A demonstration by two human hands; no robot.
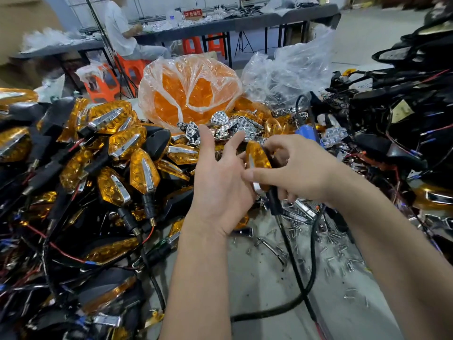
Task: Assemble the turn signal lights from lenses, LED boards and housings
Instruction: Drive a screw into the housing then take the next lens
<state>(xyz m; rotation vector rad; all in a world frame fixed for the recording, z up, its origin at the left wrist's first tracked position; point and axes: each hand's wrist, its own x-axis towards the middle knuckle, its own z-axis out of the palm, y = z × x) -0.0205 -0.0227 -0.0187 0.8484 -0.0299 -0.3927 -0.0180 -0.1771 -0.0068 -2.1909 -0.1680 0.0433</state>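
My right hand [291, 168] grips a turn signal light [257, 159] with an amber lens and a black stalk that hangs down from it. My left hand [220, 177] is beside it with fingers spread and straight, palm toward the light, holding nothing. A big heap of finished amber lights [117, 153] with black housings and wires fills the left of the table. Chrome LED reflector pieces [235, 125] lie behind my hands. A clear bag of amber lenses [188, 92] stands at the back centre. Black housings with wires [402, 133] pile up on the right.
Small screws [331, 244] are scattered on the grey table below my right arm. A black cable [296, 273] loops across the table. An empty crumpled clear bag [291, 72] sits back right. A person in white sits at a far bench [122, 33] beside orange stools.
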